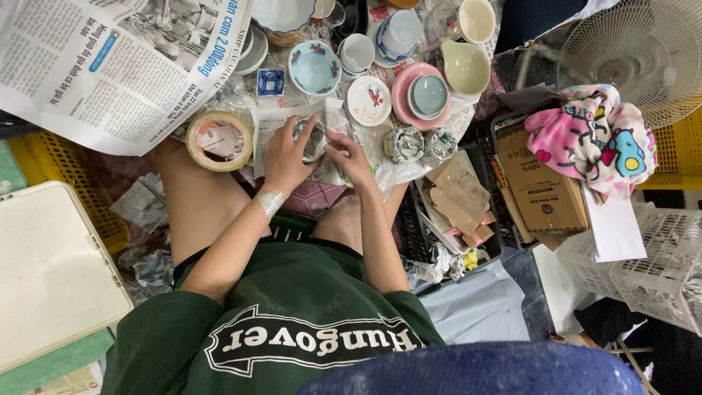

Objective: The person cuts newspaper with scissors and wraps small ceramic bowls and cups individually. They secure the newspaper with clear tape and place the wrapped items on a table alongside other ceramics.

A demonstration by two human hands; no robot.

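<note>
Newspaper-wrapped cup [313, 139] gripped between left hand [287, 157] and right hand [349, 157], near blue bowl [428, 96] nested on pink plate [403, 99].

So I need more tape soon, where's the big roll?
In the head view, the tape roll lies left of centre, just beside the left hand, below the open newspaper and by the person's knee.

Glossy ceramic bowl [314, 67], matt newspaper [110, 66]
</note>
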